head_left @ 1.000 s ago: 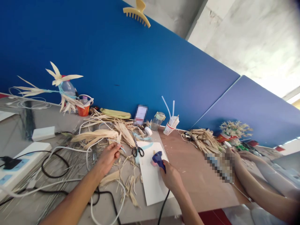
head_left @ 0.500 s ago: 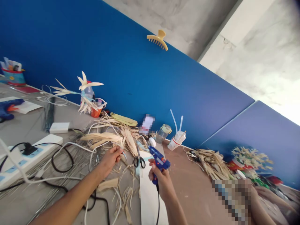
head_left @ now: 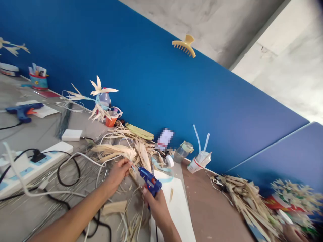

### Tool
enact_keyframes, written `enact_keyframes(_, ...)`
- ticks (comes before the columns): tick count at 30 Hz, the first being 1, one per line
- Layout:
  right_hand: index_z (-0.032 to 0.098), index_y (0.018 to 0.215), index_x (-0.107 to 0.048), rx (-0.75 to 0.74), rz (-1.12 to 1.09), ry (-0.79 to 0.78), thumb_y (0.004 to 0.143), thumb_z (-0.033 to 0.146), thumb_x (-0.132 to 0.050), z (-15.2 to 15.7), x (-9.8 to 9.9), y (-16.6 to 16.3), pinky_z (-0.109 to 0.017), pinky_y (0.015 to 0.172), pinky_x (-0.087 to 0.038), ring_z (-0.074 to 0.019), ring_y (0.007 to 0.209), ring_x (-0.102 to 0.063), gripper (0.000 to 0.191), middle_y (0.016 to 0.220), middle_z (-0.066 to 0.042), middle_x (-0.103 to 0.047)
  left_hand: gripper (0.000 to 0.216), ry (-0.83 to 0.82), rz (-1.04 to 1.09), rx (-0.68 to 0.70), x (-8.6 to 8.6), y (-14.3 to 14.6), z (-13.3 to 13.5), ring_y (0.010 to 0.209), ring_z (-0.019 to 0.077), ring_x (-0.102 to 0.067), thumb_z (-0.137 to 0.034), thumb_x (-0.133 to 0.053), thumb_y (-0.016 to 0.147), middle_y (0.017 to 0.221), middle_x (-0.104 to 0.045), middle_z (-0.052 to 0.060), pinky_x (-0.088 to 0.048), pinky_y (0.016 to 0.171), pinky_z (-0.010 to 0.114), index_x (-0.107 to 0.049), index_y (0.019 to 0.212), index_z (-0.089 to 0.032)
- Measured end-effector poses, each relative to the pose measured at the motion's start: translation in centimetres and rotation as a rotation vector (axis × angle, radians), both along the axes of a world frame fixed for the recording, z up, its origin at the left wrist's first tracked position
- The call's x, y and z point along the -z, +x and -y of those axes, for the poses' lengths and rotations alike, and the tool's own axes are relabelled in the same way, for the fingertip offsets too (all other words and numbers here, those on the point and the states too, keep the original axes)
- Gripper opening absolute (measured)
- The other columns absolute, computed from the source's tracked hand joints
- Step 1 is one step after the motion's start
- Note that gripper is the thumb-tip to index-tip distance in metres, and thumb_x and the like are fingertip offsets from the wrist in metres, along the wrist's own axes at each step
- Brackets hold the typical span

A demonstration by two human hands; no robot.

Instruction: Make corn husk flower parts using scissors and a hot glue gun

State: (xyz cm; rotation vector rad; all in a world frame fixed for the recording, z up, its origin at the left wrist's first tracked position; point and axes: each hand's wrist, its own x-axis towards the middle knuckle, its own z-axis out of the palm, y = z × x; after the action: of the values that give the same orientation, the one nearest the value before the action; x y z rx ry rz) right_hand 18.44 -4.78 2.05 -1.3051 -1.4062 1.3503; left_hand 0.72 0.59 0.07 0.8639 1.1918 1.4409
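My left hand [head_left: 120,174] is closed in a pinch on a small corn-husk flower [head_left: 131,154], its pale petals standing above the fingertips. A bit of light blue shows on its stem beside my fingers. Wrapped in my right hand [head_left: 157,205] is a blue hot glue gun [head_left: 151,179] with a small red light lit. Its nozzle points left, close to my left fingertips; whether it touches the stem I cannot tell. Beneath the glue gun lies a white sheet [head_left: 174,208]. Dry corn husks [head_left: 111,149] are piled just behind my left hand.
A white power strip [head_left: 54,153] with tangled cords lies left. Farther back are a second glue gun [head_left: 24,111], husk flowers [head_left: 99,89], a glass jar [head_left: 184,151] and a cup with straws [head_left: 199,163]. At right, another person's hand [head_left: 290,233] is near more husks [head_left: 243,193].
My right hand has brought the glue gun leftward, close to my left fingertips, and it now covers most of the scissors. The view has swung left. My left hand keeps its pinch.
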Motion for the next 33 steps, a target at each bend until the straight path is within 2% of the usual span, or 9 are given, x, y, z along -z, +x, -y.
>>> enact_keyframes(5, 0.014, 0.086, -0.059, -0.041, 0.041, 0.008, 0.071, 0.051, -0.067, 0.3, 0.4, 0.0, -0.021, 0.046, -0.035, -0.0086, 0.048, -0.04, 0.041, 0.057, 0.004, -0.047, 0.035, 0.011, -0.029, -0.03, -0.1, -0.2, -0.1, 0.04, 0.0099, -0.037, -0.052, -0.063, 0.062, 0.041, -0.042, -0.008, -0.026, 0.045, 0.024, -0.054, 0.062, -0.018)
enact_keyframes(11, 0.015, 0.079, -0.056, -0.063, 0.071, 0.028, 0.074, 0.048, -0.065, 0.4, -0.2, -0.4, -0.021, 0.047, -0.034, -0.0086, 0.049, -0.039, 0.035, 0.055, 0.004, -0.045, 0.033, 0.007, -0.049, -0.036, -0.4, -0.2, 0.1, 0.042, 0.0101, -0.036, -0.05, -0.061, 0.064, 0.042, -0.042, -0.008, -0.026, 0.047, 0.024, -0.054, 0.064, -0.018)
enact_keyframes(19, 0.015, 0.081, -0.054, -0.054, 0.09, 0.014, 0.076, 0.052, -0.061, 0.4, 0.1, 0.0, -0.021, 0.046, -0.031, -0.0084, 0.048, -0.037, 0.038, 0.054, 0.005, -0.043, 0.031, 0.013, -0.112, -0.024, -1.1, -0.1, 0.5, 0.043, 0.0104, -0.036, -0.049, -0.058, 0.066, 0.042, -0.041, -0.008, -0.026, 0.049, 0.025, -0.053, 0.063, -0.018)
enact_keyframes(26, 0.016, 0.074, -0.053, -0.07, 0.133, 0.006, 0.077, 0.047, -0.061, 0.5, -0.8, 0.0, -0.021, 0.045, -0.031, -0.0084, 0.046, -0.037, 0.033, 0.051, 0.005, -0.042, 0.03, 0.039, -0.154, -0.023, -0.6, -0.3, 0.3, 0.044, 0.0111, -0.037, -0.048, -0.056, 0.07, 0.043, -0.042, -0.007, -0.027, 0.049, 0.025, -0.053, 0.065, -0.019)
enact_keyframes(33, 0.015, 0.079, -0.054, -0.066, 0.101, 0.018, 0.079, 0.045, -0.059, 0.5, -0.5, 0.1, -0.02, 0.045, -0.031, -0.0082, 0.047, -0.037, 0.03, 0.052, 0.005, -0.042, 0.03, 0.063, -0.175, -0.017, -0.3, -0.3, 0.2, 0.044, 0.0115, -0.037, -0.048, -0.055, 0.07, 0.043, -0.042, -0.007, -0.027, 0.048, 0.025, -0.054, 0.065, -0.018)
